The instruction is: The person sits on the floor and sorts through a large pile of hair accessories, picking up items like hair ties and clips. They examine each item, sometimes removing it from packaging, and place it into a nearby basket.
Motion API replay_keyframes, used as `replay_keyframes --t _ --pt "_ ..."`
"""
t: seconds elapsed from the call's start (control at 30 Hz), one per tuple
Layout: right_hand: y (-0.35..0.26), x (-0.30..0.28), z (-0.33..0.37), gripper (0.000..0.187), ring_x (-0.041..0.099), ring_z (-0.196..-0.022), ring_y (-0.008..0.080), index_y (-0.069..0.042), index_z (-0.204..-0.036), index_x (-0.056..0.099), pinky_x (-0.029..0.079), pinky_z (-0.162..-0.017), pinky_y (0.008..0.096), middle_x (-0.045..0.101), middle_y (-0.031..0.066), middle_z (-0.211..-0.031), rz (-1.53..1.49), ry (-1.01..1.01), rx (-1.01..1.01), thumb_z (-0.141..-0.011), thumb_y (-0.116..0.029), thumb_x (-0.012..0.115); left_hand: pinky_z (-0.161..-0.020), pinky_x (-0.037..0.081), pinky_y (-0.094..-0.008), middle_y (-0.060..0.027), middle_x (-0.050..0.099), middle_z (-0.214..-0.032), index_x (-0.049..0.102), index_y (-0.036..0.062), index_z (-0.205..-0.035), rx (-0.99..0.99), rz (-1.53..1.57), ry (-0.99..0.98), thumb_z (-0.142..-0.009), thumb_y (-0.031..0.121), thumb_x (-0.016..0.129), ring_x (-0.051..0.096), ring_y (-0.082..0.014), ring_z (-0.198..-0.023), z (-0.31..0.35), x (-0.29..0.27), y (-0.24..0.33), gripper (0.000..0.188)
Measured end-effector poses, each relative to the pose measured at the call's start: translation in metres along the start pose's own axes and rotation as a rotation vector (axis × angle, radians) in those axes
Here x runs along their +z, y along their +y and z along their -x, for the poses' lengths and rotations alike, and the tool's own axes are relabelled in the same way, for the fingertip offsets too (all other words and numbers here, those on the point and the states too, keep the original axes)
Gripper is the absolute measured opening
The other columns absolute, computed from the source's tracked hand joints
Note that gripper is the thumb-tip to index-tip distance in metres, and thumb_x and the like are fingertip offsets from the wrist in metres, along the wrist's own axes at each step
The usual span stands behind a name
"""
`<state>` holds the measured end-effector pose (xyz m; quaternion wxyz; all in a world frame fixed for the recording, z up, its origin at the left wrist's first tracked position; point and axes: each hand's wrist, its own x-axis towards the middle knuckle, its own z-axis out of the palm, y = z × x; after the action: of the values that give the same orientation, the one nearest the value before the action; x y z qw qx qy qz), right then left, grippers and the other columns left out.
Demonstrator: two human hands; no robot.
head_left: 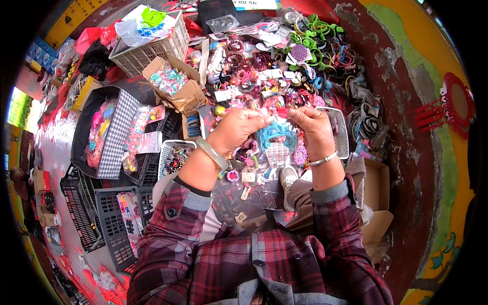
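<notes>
- While your left hand [235, 129] and right hand [315, 131] face each other, the fingers of both are clamped on the upper edge of a blue piece [277, 136].
- You have the blue piece between your hands, over trinkets [262, 62].
- Just beside your right hand: a white basket [340, 127].

Plaid shirt [223, 264] cut off below, white basket [164, 155] partly hidden by left forearm [195, 173]

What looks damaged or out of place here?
The dark red wall at right looks damaged: its paint has flaked, with grey showing through. Hair accessories lie in a loose heap ahead, which may be normal.
</notes>
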<state>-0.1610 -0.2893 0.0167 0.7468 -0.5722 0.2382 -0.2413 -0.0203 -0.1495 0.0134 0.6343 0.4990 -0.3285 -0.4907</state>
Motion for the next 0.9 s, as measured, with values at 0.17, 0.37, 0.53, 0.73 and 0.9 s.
replay_keyframes --t 0.17,0.37,0.53,0.73,0.9 --pt "0.000 -0.012 -0.005 0.020 0.057 -0.063 0.0104 -0.001 -0.083 0.062 0.043 -0.061 0.0211 0.062 0.0042 -0.072 -0.188 0.193 0.079 -0.085 -0.020 0.057 -0.066 0.049 -0.0256 -0.0069 0.064 -0.084 0.060 -0.0034 -0.097 -0.024 0.253 0.282 -0.087 0.017 0.054 0.060 -0.0118 -0.072 -0.006 -0.012 -0.006 0.023" --pt "0.016 0.003 -0.004 0.050 0.060 -0.075 0.0146 -0.003 -0.099 0.059 0.047 -0.070 0.0271 0.062 0.0053 -0.081 -0.232 -0.045 0.319 -0.083 -0.050 0.053 -0.057 0.047 -0.0239 -0.0060 0.064 -0.085 0.059 0.0005 -0.099 0.095 0.448 0.449 -0.089 0.021 0.052 0.060 -0.0113 -0.069 -0.007 -0.016 -0.006 0.024" --pt "0.015 0.012 -0.001 0.032 0.054 -0.066 0.0086 -0.003 -0.095 0.061 0.046 -0.060 0.0220 0.061 0.0015 -0.079 -0.192 -0.001 0.222 -0.084 -0.033 0.059 -0.064 0.047 -0.0242 -0.0027 0.063 -0.082 0.060 0.0021 -0.098 0.102 0.349 0.462 -0.088 0.020 0.053 0.058 -0.0104 -0.071 -0.004 -0.014 -0.006 0.022" --pt "0.005 0.000 -0.003 0.015 0.051 -0.059 0.0063 -0.003 -0.089 0.065 0.040 -0.053 0.0200 0.060 -0.0013 -0.071 -0.168 -0.010 0.119 -0.082 -0.016 0.062 -0.065 0.047 -0.0258 -0.0045 0.063 -0.084 0.060 0.0016 -0.097 0.056 0.382 0.281 -0.086 0.020 0.057 0.060 -0.0123 -0.074 0.000 -0.015 0.008 0.022" --pt "-0.006 -0.003 0.003 0.014 0.051 -0.059 0.0061 -0.003 -0.086 0.067 0.040 -0.054 0.0197 0.061 -0.0006 -0.070 -0.010 -0.090 0.140 -0.083 -0.015 0.060 -0.070 0.049 -0.0262 -0.0070 0.063 -0.087 0.058 -0.0014 -0.099 0.048 0.392 0.168 -0.085 0.018 0.057 0.062 -0.0131 -0.077 0.003 -0.015 0.015 0.024"
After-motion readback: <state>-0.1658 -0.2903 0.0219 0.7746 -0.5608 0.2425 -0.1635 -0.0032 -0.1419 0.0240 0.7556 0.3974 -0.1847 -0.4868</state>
